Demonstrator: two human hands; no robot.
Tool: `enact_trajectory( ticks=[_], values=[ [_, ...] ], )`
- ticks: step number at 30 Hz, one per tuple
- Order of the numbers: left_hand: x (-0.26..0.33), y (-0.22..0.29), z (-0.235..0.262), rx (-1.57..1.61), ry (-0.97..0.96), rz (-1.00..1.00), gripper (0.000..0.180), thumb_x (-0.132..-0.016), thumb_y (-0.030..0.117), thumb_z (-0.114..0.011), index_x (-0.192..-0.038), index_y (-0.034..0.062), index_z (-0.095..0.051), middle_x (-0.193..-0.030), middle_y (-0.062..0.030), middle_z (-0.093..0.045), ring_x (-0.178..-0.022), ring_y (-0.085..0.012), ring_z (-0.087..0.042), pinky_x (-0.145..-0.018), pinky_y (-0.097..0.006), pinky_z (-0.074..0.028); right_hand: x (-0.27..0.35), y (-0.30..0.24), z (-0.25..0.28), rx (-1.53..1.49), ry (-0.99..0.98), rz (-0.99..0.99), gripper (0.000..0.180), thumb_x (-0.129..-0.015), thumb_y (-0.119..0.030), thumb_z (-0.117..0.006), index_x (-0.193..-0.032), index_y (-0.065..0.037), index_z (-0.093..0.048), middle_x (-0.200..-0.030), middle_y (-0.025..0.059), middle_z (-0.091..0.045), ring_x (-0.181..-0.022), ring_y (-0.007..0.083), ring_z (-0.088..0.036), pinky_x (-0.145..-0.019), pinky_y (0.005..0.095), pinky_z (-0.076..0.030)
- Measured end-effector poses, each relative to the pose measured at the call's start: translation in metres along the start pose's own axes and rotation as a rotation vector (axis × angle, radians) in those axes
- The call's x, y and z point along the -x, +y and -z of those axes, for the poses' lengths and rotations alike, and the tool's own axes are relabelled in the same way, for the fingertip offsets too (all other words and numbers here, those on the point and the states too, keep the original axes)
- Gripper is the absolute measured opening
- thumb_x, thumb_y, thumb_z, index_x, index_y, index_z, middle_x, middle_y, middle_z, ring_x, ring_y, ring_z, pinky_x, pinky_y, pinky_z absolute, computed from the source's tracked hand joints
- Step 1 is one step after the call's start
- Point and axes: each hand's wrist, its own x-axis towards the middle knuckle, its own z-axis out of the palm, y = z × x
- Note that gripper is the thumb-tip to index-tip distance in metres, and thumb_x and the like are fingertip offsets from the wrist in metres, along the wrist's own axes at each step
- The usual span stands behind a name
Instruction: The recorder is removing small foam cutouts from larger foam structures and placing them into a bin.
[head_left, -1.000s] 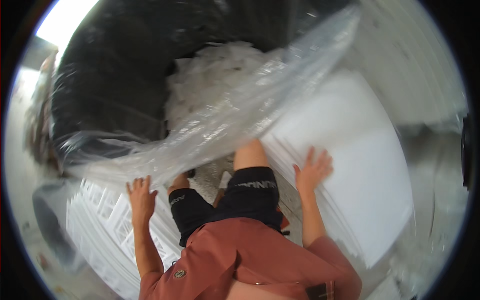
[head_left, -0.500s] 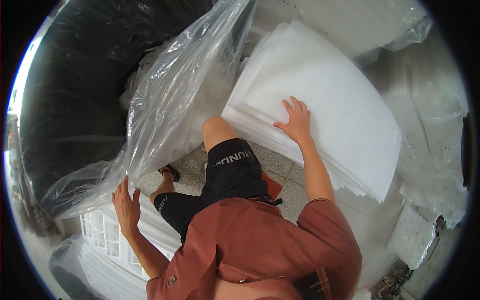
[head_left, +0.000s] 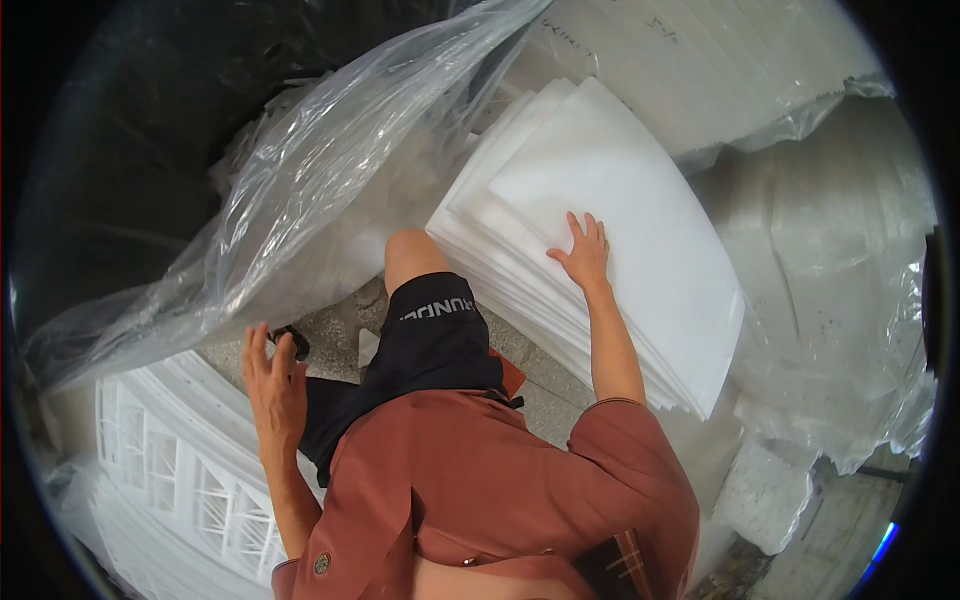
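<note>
My right hand (head_left: 585, 252) rests with spread fingers on the top of a stack of white foam-like sheets (head_left: 640, 200). Their layered edges fan out unevenly toward my knee. My left hand (head_left: 273, 385) is raised with its fingers apart and holds nothing. It hovers beside a pile of white sheets with cut-out openings (head_left: 170, 455), close to the lower edge of a large clear plastic film (head_left: 290, 190). Whether its fingertips touch the film cannot be made out.
Dark plastic sheeting (head_left: 110, 150) covers the far left. Wrapped pale sheets (head_left: 690, 60) lie at the back, and more clear plastic (head_left: 810, 270) is on the right. A white block (head_left: 765, 490) stands at lower right. A reddish object (head_left: 510, 375) lies on the speckled floor (head_left: 560, 375).
The view has shifted, showing more of the cut-out sheets. My left hand has moved slightly right, away from the film's edge. My right hand stays on the stack.
</note>
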Motion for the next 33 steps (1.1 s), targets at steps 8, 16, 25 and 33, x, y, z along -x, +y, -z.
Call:
enact_trajectory(
  ticks=[8,16,25,33],
  values=[
    [0.023,0.006,-0.024,0.101,-0.097,-0.043,0.045,-0.072,-0.001,-0.069,-0.116,0.0049,-0.057,-0.135,-0.0177,-0.044,-0.13,-0.0387,-0.038,-0.104,-0.046,-0.036,-0.011,-0.001,-0.001,0.051,-0.118,0.071,0.077,-0.076,-0.025,-0.072,-0.142,-0.012,-0.035,-0.147,0.0216,-0.027,-0.131,0.0454,-0.031,-0.099,0.0558,-0.036],
    [0.005,0.028,-0.042,0.347,-0.197,-0.194,0.043,-0.073,0.002,-0.069,-0.115,0.0038,-0.058,-0.13,-0.0191,-0.048,-0.125,-0.0396,-0.043,-0.102,-0.045,-0.039,0.041,-0.007,0.003,0.128,0.133,0.233,0.063,-0.075,0.003,-0.054,-0.135,0.006,-0.037,-0.14,0.0235,-0.038,-0.125,0.0454,-0.039,-0.098,0.0526,-0.038],
    [-0.098,0.122,-0.134,1.757,-0.993,0.726,0.046,-0.09,0.021,-0.063,-0.128,-0.0004,-0.049,-0.124,-0.0132,-0.056,-0.108,-0.0225,-0.056,-0.094,-0.035,-0.045,0.19,-0.082,0.05,-0.116,0.166,0.299,0.066,-0.069,0.002,-0.055,-0.134,0.003,-0.041,-0.137,0.0218,-0.043,-0.125,0.0403,-0.042,-0.102,0.0488,-0.035],
    [-0.11,0.175,-0.127,1.142,-0.629,-0.192,0.046,-0.082,0.019,-0.067,-0.118,-0.0047,-0.052,-0.095,-0.0159,-0.066,-0.084,-0.0248,-0.063,-0.077,-0.038,-0.049,0.29,-0.008,-0.017,-1.584,-0.249,-0.948,0.064,-0.081,-0.041,-0.07,-0.129,-0.004,-0.049,-0.123,0.0174,-0.048,-0.119,0.0324,-0.047,-0.099,0.0508,-0.039]
  ],
)
